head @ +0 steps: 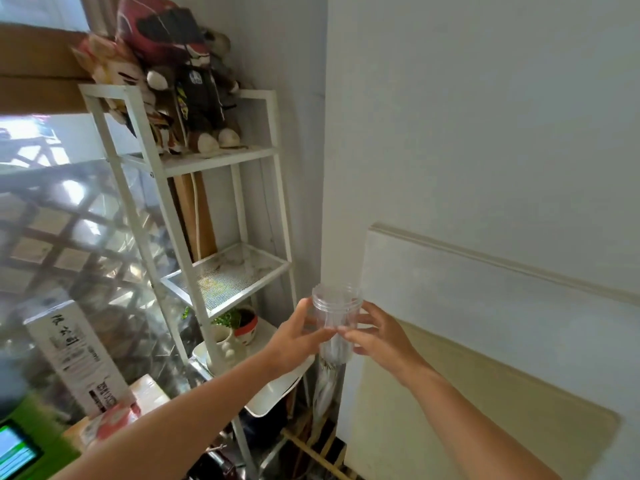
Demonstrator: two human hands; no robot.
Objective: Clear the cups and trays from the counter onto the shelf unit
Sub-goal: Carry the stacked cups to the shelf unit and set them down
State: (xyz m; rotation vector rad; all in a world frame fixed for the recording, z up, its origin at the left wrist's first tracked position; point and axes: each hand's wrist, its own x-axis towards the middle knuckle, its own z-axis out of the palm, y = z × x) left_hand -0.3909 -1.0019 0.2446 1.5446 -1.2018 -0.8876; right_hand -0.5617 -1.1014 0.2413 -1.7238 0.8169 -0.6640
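A clear plastic cup (336, 311) with a threaded rim is held upright in mid-air, just right of the white shelf unit (157, 209). My left hand (298, 336) grips its left side and my right hand (381, 336) grips its right side, fingertips meeting at the front. The cup sits a little below and right of the mesh middle shelf (228, 275), which holds nothing. A white tray (277, 389) lies on the lower shelf, partly hidden behind my left forearm.
Plush toys (180, 81) fill the top shelf. A red-and-white pot (246, 325) with a small plant and a white mug (221, 336) stand on the lower shelf. A white box (78, 355) stands at the left. The wall (485, 133) is close on the right.
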